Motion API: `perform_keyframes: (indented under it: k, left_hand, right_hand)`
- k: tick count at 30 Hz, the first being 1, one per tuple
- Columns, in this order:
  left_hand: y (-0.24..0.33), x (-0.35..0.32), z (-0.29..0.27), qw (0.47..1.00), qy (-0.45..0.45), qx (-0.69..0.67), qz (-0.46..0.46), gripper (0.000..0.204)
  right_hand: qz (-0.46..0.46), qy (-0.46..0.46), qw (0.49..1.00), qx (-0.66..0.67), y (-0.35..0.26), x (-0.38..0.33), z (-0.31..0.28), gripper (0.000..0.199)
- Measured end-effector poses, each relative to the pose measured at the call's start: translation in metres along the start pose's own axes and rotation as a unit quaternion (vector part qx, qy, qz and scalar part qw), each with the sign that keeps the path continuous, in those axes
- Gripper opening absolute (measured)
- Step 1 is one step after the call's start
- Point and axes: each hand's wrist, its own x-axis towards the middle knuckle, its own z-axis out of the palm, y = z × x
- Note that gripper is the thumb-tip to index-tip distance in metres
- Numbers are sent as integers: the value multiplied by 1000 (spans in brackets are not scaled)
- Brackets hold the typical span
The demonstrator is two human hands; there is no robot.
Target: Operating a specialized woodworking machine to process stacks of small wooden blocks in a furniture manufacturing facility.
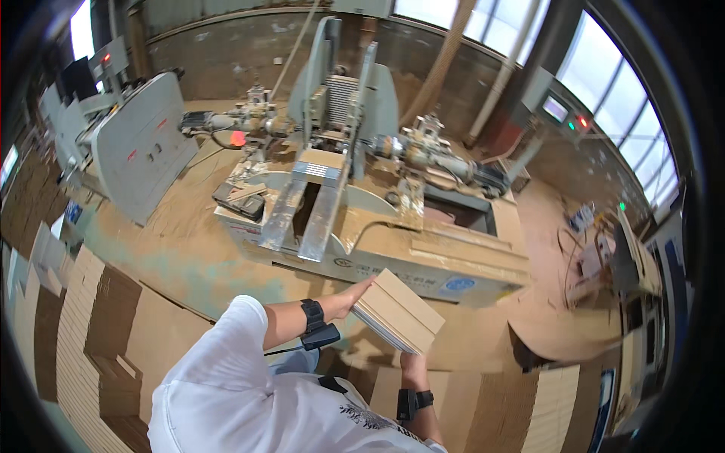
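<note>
A short stack of flat light-wood boards point(399, 311) is held tilted between my two hands, in front of the machine. My left hand point(353, 296) is closed on its upper left end. At the lower right end, my right hand point(413, 362) grips the same stack, with most of its fingers hidden beneath and behind the boards. Just beyond the stack are two shiny metal rails point(316, 234) of the woodworking machine point(438, 264). They slope up to a ribbed stack of pieces point(341, 102) standing between upright grey plates point(321, 72).
Motor units point(445, 155) flank the rails, and a black tray point(240, 202) with wood scraps sits on the machine's left. Stacked boards point(79, 317) stand at my left, more point(555, 400) at lower right. A control box point(555, 109) hangs at right. Sawdust covers the floor point(181, 249).
</note>
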Motion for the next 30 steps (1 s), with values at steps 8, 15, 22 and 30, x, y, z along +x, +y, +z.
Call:
perform_keyframes:
  k: [8,15,22,30]
  left_hand:
    - [77,27,-200,986,62,-149,51,63]
    - [112,64,-335,965,186,-172,65,54]
    - [117,89,-377,953,148,-261,53,56]
    - [101,88,-383,883,355,-309,-5,47]
  right_hand:
    - [131,-32,990,-27,94,150,180,39]
    - [163,-192,967,-22,170,252,279,44]
    - [217,-151,962,-71,201,307,304,39]
    - [319,-168,925,-117,167,312,314,37]
